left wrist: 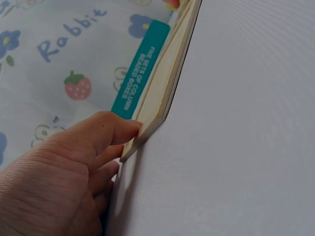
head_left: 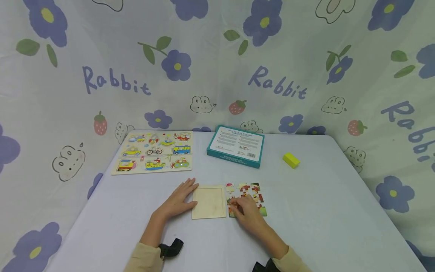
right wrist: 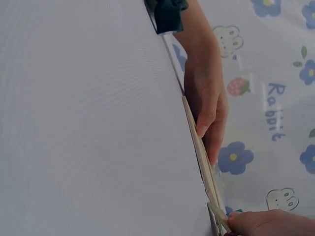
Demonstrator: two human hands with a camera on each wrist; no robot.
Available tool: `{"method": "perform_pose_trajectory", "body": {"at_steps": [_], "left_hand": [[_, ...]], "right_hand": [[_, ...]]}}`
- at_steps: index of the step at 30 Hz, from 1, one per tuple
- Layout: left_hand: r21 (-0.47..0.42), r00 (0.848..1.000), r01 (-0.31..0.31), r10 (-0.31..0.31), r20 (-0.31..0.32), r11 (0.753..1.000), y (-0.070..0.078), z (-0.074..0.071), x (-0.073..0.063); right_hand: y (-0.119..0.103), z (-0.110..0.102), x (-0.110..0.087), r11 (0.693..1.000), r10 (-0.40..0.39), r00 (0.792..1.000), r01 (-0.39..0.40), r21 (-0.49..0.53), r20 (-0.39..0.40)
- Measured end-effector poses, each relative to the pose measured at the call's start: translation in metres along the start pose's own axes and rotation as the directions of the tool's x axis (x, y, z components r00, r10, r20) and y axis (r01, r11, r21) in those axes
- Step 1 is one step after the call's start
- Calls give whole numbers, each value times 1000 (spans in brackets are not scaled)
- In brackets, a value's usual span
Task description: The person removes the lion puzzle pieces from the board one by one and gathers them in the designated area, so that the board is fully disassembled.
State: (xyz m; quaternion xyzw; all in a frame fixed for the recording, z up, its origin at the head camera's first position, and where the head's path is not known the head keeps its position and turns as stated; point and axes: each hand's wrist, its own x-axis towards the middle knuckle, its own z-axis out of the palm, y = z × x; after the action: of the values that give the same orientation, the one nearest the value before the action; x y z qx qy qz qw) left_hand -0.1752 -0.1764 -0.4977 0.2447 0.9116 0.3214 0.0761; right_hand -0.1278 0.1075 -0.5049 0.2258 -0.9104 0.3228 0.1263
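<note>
A shallow square wooden tray (head_left: 209, 203) with a raised rim lies on the table, its inside bare. My left hand (head_left: 177, 200) rests along its left edge, fingers fairly straight; in the left wrist view the thumb of that hand (left wrist: 74, 162) touches the tray's corner (left wrist: 156, 105). Just right of the tray, several picture jigsaw pieces (head_left: 255, 187) lie in loose rows. Over their lower left part, my right hand (head_left: 250, 216) pinches a jigsaw piece (right wrist: 219, 216), which shows thin and tilted in the right wrist view. The hand covers some pieces.
At the back left lies a wooden vehicle puzzle board (head_left: 163, 153). A teal and white box (head_left: 236, 146) stands behind the tray. Farther right is a yellow block (head_left: 291, 160). A patterned cloth (head_left: 217, 83) hangs behind the white table (head_left: 333, 211).
</note>
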Motion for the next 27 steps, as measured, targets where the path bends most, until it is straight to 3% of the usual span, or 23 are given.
{"method": "perform_pose_trajectory", "body": {"at_steps": [5,15,20,27], "left_hand": [[8,1000,-3,3,0,1000,1,0,0],[-4,1000,-5,5,-2,1000,1,0,0],[1,1000,-2,2,2,1000,2,-1,0],[-5,1000,12,-12,2,1000,3,-1,-1]], "right_hand": [[1,0,-1,998,-51,998,50,-35,-21],[0,0,-6,996,43,999,-42,-77,2],[3,3,-8,992,-30,999,25,-124,-37],[6,3,-7,974,-159,981,139,-178,-106]]}}
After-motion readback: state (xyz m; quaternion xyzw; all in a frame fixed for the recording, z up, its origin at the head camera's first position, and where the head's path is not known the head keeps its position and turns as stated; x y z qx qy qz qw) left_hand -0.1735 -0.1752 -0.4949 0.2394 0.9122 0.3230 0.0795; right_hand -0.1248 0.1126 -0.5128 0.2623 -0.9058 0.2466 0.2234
